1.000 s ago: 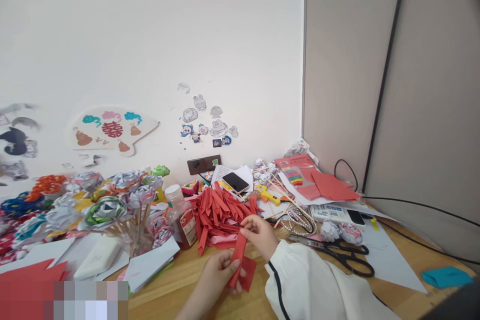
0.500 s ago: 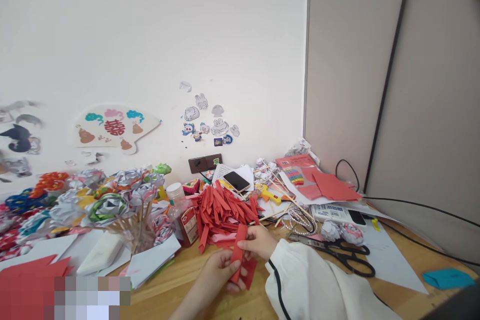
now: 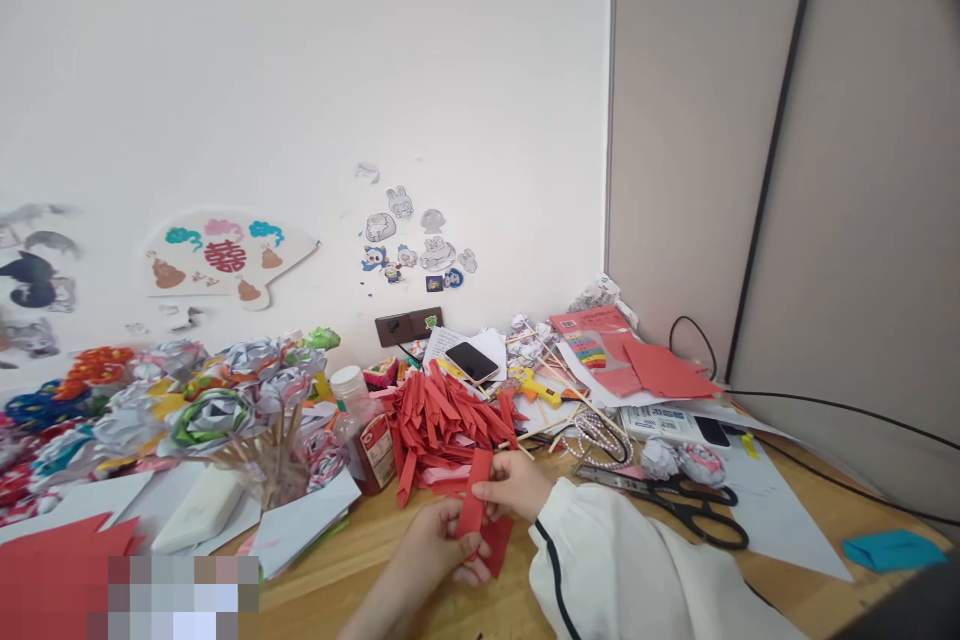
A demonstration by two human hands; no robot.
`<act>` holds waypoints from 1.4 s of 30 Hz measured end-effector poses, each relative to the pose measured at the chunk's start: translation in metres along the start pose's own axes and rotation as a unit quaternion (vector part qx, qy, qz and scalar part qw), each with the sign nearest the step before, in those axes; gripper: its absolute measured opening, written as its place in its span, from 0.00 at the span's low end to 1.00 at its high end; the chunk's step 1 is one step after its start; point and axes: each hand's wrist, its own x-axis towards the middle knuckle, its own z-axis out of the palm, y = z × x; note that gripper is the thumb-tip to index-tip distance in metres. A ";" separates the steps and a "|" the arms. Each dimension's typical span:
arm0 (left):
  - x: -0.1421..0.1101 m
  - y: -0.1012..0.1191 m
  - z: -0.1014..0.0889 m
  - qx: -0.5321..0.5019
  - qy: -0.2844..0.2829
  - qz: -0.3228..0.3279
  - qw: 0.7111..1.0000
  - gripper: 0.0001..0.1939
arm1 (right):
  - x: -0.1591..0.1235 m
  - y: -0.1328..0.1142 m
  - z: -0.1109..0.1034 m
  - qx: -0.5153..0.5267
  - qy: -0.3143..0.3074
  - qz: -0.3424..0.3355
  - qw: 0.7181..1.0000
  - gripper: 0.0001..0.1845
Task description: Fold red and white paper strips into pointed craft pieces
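Observation:
Both my hands meet low in the middle of the view over a wooden table (image 3: 352, 560). My left hand (image 3: 435, 550) grips the lower part of a folded red paper strip (image 3: 475, 505), fingers wrapped round it. My right hand (image 3: 516, 482), in a white sleeve, pinches the same strip's upper part between thumb and fingers. Just behind the hands lies a heap of folded red paper strips (image 3: 442, 420).
Paper flowers on sticks (image 3: 217, 410) crowd the left. A glue bottle (image 3: 367, 440), a phone (image 3: 471, 361), a yellow glue gun (image 3: 534, 386), black scissors (image 3: 675, 505), red sheets (image 3: 660, 370) and a teal paper piece (image 3: 889, 550) lie around. Cables run along the right wall.
My right hand slid down the strip towards my left hand, and both hands closed tighter on the fold. The view shifted slightly.

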 end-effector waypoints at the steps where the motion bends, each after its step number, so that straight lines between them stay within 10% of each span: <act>1: 0.000 0.000 0.000 -0.007 0.005 0.002 1.000 0.14 | -0.001 -0.001 0.000 -0.007 -0.018 0.001 1.000 0.19; 22: -0.011 0.008 0.000 0.016 -0.058 0.048 0.997 0.14 | 0.010 -0.003 -0.028 0.016 0.057 -0.028 0.998 0.20; 30: 0.001 0.002 -0.008 0.024 0.051 0.062 0.996 0.18 | 0.012 -0.002 -0.028 -0.018 0.134 -0.089 0.987 0.20; 42: -0.020 0.018 0.005 0.019 -0.060 0.036 0.997 0.22 | 0.001 -0.010 -0.011 0.036 0.035 -0.154 0.987 0.17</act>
